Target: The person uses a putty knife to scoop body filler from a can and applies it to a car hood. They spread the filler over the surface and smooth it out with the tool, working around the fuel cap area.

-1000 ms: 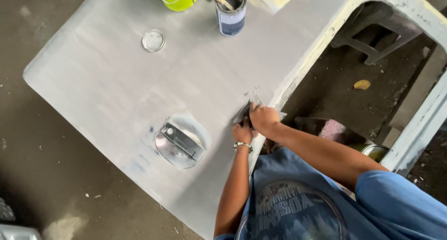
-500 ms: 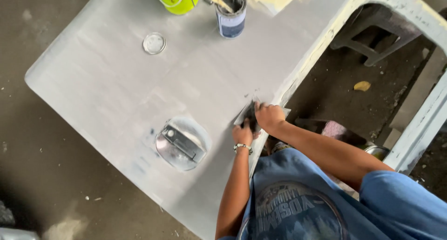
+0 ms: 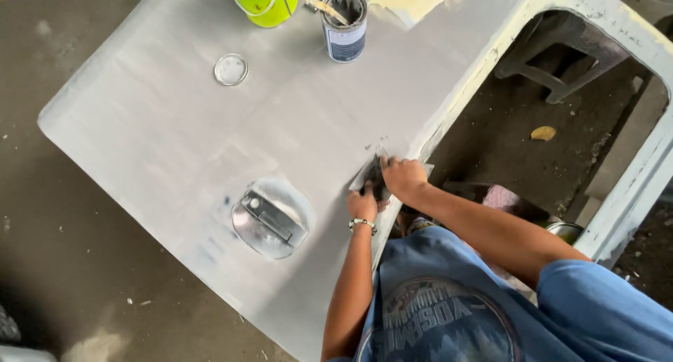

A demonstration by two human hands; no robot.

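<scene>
Head view: right hand (image 3: 404, 177) and left hand (image 3: 362, 205) side by side at the near right edge of a grey primed panel (image 3: 175, 137), fingers pressed together on a small grey sheet (image 3: 367, 174). Far off, an open can (image 3: 345, 27) and a round lid (image 3: 230, 69).

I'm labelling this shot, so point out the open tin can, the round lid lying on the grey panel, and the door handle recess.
tin can (image 3: 346, 43), head view, on its side wall.
round lid (image 3: 230, 69), head view, centre.
door handle recess (image 3: 270, 217), head view, on the handle bar.
</scene>
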